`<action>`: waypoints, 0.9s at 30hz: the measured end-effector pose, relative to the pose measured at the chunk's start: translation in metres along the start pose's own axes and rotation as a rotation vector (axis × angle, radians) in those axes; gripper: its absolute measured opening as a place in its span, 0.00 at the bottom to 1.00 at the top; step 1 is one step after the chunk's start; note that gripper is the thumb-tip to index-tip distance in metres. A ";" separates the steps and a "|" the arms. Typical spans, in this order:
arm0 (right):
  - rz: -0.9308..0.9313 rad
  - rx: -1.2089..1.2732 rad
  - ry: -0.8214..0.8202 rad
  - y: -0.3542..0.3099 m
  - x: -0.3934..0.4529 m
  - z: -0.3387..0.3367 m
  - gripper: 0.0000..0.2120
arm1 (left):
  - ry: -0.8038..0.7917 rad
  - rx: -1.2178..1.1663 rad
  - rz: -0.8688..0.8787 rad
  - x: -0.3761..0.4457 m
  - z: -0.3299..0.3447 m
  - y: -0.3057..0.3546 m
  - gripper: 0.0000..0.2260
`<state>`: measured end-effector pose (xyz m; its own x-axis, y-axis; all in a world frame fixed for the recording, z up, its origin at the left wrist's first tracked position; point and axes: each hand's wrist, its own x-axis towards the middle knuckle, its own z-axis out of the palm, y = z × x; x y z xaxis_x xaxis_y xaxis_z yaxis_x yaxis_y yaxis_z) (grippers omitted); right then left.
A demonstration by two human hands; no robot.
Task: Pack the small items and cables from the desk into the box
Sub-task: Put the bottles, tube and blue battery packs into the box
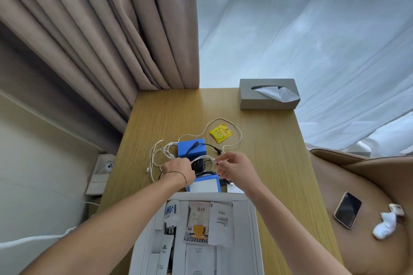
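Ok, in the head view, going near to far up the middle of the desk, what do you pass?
White box holding packets → blue-edged box → both hands, left and right, on the white cable → blue block → yellow sachet → grey tissue box.

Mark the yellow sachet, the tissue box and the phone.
yellow sachet [221, 133], head view, centre of the packet face.
tissue box [250, 101], head view, front wall, left part.
phone [347, 209], head view, middle of the dark screen.
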<state>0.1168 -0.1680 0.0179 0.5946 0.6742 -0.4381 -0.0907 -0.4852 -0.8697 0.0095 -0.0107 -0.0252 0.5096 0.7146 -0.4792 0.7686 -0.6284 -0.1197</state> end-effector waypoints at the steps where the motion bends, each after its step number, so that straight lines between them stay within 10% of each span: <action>1: 0.001 0.002 -0.004 0.001 0.000 -0.001 0.08 | -0.010 -0.036 -0.017 0.003 0.003 0.000 0.10; 12: 0.008 -0.040 -0.016 0.009 -0.017 -0.016 0.09 | -0.109 -0.437 -0.068 0.006 0.016 -0.006 0.11; 27: -0.318 -0.228 0.216 -0.020 -0.045 -0.011 0.11 | 0.447 -0.139 0.475 -0.050 -0.025 0.002 0.14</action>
<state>0.1009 -0.1947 0.0575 0.7197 0.6898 -0.0784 0.2878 -0.3992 -0.8705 -0.0045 -0.0396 0.0206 0.8935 0.4471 -0.0417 0.4482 -0.8824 0.1433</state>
